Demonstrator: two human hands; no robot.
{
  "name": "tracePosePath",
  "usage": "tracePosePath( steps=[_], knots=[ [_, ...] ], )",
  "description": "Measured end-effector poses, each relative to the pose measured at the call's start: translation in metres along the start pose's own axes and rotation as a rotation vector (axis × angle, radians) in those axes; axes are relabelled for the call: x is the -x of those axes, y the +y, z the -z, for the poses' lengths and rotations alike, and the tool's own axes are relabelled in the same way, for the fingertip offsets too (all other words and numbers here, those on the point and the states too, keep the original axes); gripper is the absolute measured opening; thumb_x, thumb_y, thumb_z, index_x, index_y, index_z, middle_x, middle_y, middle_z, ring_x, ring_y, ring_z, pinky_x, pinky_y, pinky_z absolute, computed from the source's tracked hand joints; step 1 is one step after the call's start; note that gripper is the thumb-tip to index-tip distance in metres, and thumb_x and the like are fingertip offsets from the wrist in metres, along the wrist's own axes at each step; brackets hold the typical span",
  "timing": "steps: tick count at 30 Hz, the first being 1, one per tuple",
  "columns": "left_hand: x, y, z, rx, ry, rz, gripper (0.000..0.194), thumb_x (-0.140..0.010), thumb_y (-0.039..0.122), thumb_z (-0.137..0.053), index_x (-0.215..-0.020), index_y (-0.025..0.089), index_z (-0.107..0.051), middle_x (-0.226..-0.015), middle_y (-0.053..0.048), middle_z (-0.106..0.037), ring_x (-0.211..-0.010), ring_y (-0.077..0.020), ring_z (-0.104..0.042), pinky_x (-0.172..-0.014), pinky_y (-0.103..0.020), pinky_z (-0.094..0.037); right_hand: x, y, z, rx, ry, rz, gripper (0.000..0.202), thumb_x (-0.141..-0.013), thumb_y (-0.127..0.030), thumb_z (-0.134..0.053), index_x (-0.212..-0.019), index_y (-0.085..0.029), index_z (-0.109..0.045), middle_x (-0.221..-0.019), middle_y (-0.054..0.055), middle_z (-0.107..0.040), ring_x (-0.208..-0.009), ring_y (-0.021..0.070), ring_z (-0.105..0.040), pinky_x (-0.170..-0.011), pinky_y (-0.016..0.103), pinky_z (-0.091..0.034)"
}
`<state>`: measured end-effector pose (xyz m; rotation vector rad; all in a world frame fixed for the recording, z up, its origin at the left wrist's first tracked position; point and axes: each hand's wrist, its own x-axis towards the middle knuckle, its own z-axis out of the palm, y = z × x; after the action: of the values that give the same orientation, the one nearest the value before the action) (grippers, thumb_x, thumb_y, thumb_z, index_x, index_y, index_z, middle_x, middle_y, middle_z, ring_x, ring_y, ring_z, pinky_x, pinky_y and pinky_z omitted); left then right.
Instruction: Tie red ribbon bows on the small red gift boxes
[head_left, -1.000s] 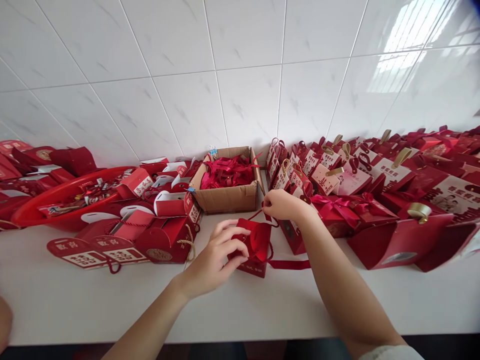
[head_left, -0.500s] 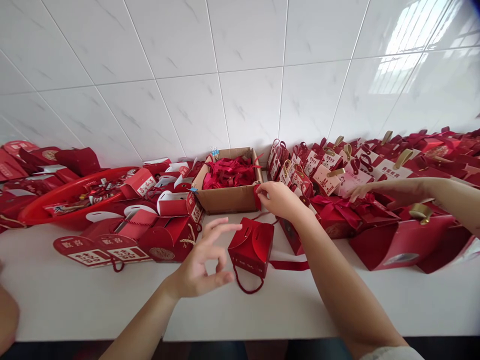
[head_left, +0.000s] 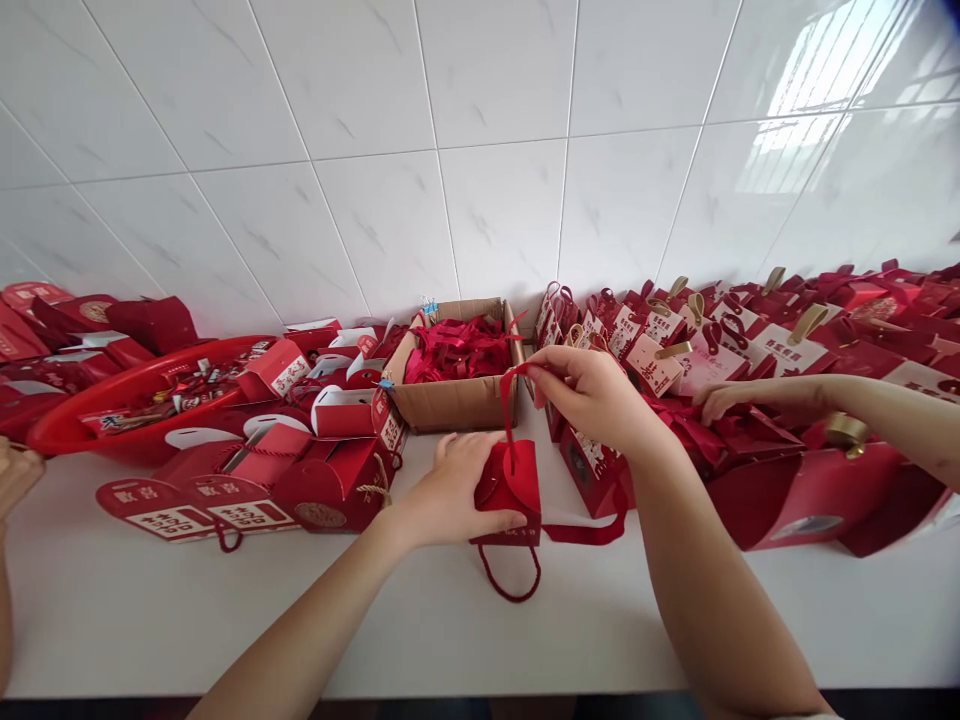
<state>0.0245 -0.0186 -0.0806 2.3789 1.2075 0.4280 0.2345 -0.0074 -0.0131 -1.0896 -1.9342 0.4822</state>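
A small red gift box (head_left: 511, 478) stands on the white table in front of me, its dark red cord handle lying toward the near edge. My left hand (head_left: 463, 490) grips the box from its left side, thumb on the near face. Above the box, my right hand (head_left: 581, 390) pinches a red ribbon (head_left: 510, 405) that runs down to the box top. More red ribbon (head_left: 592, 532) curls on the table to the right of the box. Behind stands a cardboard box (head_left: 450, 402) with a heap of red ribbons inside.
At left are open red boxes (head_left: 322, 480) and a red basin (head_left: 105, 440) holding small packets. Rows of red and pink boxes (head_left: 652, 362) fill the right. Another person's hand (head_left: 720, 400) reaches in there; a person's hand (head_left: 19, 475) shows at far left.
My left hand has closed onto the gift box, which has turned slightly. My right hand has moved right and draws the ribbon up over the box. A person's hand has appeared at far left.
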Motion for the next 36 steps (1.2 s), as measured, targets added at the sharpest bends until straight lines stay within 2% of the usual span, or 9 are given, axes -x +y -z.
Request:
tracePosePath(
  steps=[4,8,14,18,23,27,30,32,36],
  knots=[
    [0.000,0.005,0.022,0.188,0.079,0.063,0.083,-0.072,0.061,-0.062,-0.139,0.024,-0.032,-0.147,-0.015,-0.034,-0.137,-0.0375,-0.025,-0.109,-0.058,-0.022,0.001,-0.005,0.002,0.017,0.003,-0.038,0.026,-0.089,-0.029,-0.044,-0.068,-0.018,-0.051,-0.058,-0.002,-0.056,-0.048,0.0083,-0.043,-0.048,0.021,-0.031],
    [-0.011,0.029,0.053,0.497,0.177,0.021,0.055,-0.084,0.056,-0.050,-0.127,0.023,-0.043,-0.130,-0.012,-0.052,-0.125,-0.0262,-0.046,-0.102,-0.043,-0.039,0.004,-0.010,0.000,0.060,0.029,-0.033,0.032,-0.087,-0.032,-0.047,-0.059,-0.018,-0.043,-0.051,-0.004,-0.041,-0.047,0.0077,-0.035,-0.045,0.022,-0.025],
    [-0.020,0.061,0.065,0.225,0.350,-0.045,0.028,-0.079,0.045,-0.062,-0.094,0.021,-0.063,-0.100,-0.002,-0.066,-0.099,-0.0208,-0.060,-0.090,-0.037,-0.047,0.008,-0.017,0.000,-0.084,-0.056,-0.058,0.037,-0.088,-0.034,-0.048,-0.056,-0.018,-0.039,-0.051,-0.005,-0.031,-0.047,0.0063,-0.027,-0.042,0.021,-0.021],
    [-0.020,0.056,0.063,0.270,0.292,-0.086,0.021,-0.087,0.034,-0.052,-0.089,0.020,-0.068,-0.091,-0.001,-0.070,-0.091,-0.0186,-0.063,-0.083,-0.031,-0.050,0.011,-0.019,0.006,-0.142,-0.112,-0.109,0.037,-0.087,-0.032,-0.050,-0.055,-0.018,-0.036,-0.052,-0.005,-0.029,-0.047,0.0064,-0.026,-0.042,0.021,-0.021],
    [-0.016,0.048,0.075,0.261,0.273,-0.043,0.026,-0.087,0.038,-0.051,-0.087,0.021,-0.071,-0.088,-0.001,-0.071,-0.089,-0.0199,-0.064,-0.075,-0.028,-0.051,0.013,-0.018,0.018,-0.107,-0.176,-0.171,0.038,-0.088,-0.034,-0.049,-0.055,-0.017,-0.044,-0.052,-0.003,-0.041,-0.048,0.0078,-0.034,-0.045,0.023,-0.027],
    [-0.008,0.043,0.088,0.208,0.278,-0.025,0.027,-0.088,0.038,-0.050,-0.080,0.021,-0.070,-0.080,0.002,-0.070,-0.080,-0.0167,-0.064,-0.070,-0.025,-0.050,0.019,-0.016,0.031,-0.089,-0.191,-0.185,0.039,-0.090,-0.039,-0.048,-0.056,-0.018,-0.048,-0.052,-0.003,-0.038,-0.047,0.0082,-0.030,-0.043,0.024,-0.025],
    [-0.002,0.042,0.092,0.137,0.320,-0.090,0.025,-0.089,0.036,-0.051,-0.082,0.021,-0.069,-0.083,0.002,-0.070,-0.078,-0.0147,-0.063,-0.069,-0.023,-0.050,0.027,-0.016,0.043,-0.035,-0.263,-0.154,0.036,-0.090,-0.042,-0.049,-0.063,-0.019,-0.057,-0.053,-0.003,-0.040,-0.046,0.0092,-0.033,-0.042,0.024,-0.027],
    [0.001,0.043,0.090,0.094,0.336,-0.192,0.021,-0.090,0.032,-0.051,-0.086,0.021,-0.068,-0.091,0.000,-0.070,-0.084,-0.0149,-0.063,-0.074,-0.023,-0.050,0.031,-0.016,0.048,0.004,-0.292,-0.126,0.028,-0.088,-0.044,-0.053,-0.080,-0.021,-0.066,-0.063,0.000,-0.054,-0.054,0.0117,-0.047,-0.047,0.024,-0.037],
    [-0.001,0.050,0.084,-0.024,0.319,-0.506,0.013,-0.087,0.024,-0.058,-0.083,0.022,-0.070,-0.098,-0.002,-0.067,-0.095,-0.0153,-0.060,-0.085,-0.026,-0.049,0.027,-0.015,0.037,-0.182,-0.212,-0.155,0.043,-0.091,-0.052,-0.043,-0.116,-0.023,-0.062,-0.109,0.007,-0.065,-0.101,0.0218,-0.059,-0.086,0.033,-0.048]
  ],
)
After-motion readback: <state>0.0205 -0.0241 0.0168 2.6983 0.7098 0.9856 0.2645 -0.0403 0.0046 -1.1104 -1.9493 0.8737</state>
